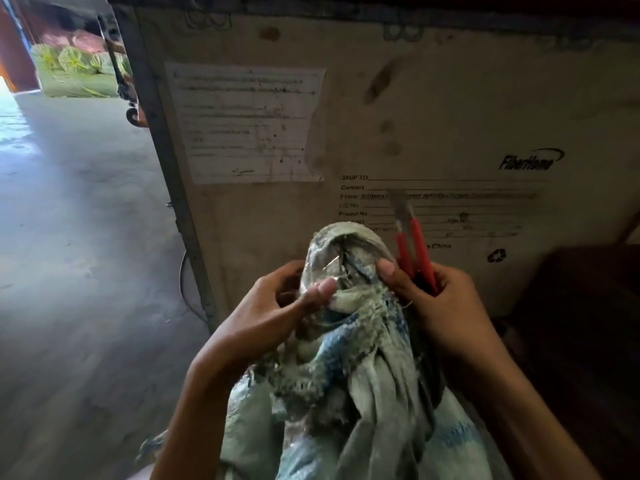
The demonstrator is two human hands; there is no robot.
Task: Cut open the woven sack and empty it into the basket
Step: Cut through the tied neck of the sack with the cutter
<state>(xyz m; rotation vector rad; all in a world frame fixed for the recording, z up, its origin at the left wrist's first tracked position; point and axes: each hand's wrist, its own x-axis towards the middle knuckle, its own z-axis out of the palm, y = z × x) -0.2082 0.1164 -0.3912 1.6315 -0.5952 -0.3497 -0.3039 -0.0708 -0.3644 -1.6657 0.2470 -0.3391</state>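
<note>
A dirty grey woven sack [349, 393] with blue stripes stands in front of me, its neck bunched and twisted into a knot [349, 251] at the top. My left hand [294, 303] pinches the frayed neck just below the knot. My right hand [446, 303] holds a red-handled cutter [415, 244], blade pointing up, while its thumb presses the knot's right side. No basket is in view.
A large worn crate panel [415, 116] with a paper label and printed shipping text stands right behind the sack. Bare concrete floor [76, 271] stretches to the left. Green bundles [79, 71] lie far back left. A dark object [581, 323] sits at the right.
</note>
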